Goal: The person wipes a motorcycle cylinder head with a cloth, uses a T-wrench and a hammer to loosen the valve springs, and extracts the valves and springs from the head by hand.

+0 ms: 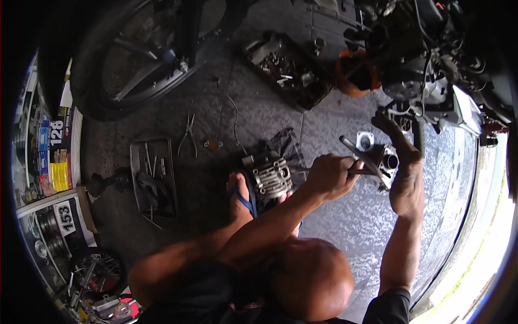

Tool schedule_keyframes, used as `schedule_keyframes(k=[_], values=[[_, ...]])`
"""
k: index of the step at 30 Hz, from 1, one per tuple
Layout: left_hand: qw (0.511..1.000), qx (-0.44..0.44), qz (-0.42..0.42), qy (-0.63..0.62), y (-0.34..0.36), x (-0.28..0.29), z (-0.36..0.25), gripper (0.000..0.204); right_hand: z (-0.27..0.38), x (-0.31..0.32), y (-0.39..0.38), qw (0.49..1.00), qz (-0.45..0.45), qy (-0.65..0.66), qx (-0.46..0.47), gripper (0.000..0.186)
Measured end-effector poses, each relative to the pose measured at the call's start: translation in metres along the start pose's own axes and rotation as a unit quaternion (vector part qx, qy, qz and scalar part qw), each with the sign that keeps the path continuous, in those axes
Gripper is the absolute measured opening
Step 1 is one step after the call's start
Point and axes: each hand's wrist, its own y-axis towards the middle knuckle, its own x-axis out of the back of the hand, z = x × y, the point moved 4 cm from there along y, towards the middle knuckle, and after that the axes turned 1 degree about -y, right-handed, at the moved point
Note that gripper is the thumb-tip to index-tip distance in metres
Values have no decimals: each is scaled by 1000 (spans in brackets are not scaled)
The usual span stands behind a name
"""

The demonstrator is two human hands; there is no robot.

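Just right of the finned engine cylinder [270, 177] on the floor, the right hand [406, 173] wraps its fingers around a small metal engine part [382, 160], steadying it while the left hand [330, 176] clenches a rod-like tool [360, 154] against it.

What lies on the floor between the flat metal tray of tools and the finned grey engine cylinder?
In the head view, between the flat metal tray and the finned grey engine cylinder lie metal pliers and a small orange-brown gasket-like piece; otherwise bare grey floor.

Left hand [330, 175] fisted, fingers curled tight; right hand [406, 173] raised, fingers extended upward.
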Motion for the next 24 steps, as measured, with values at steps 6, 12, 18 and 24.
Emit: schedule_keyframes(k=[6,12,18,24], values=[[1000,-6,-2,-5,-12,-6,9,34,-34,-16,-9,999,35,-27,-6,101],[1000,8,16,-4,-22,-6,28,30,-42,-46,3,998,54,-41,-12,102],[1000,13,10,-1,-26,-2,35,24,-44,-57,9,995,82,-47,-19,102],[1000,6,9,1,-27,-5,39,22,-45,-59,11,993,98,-60,-23,102]])
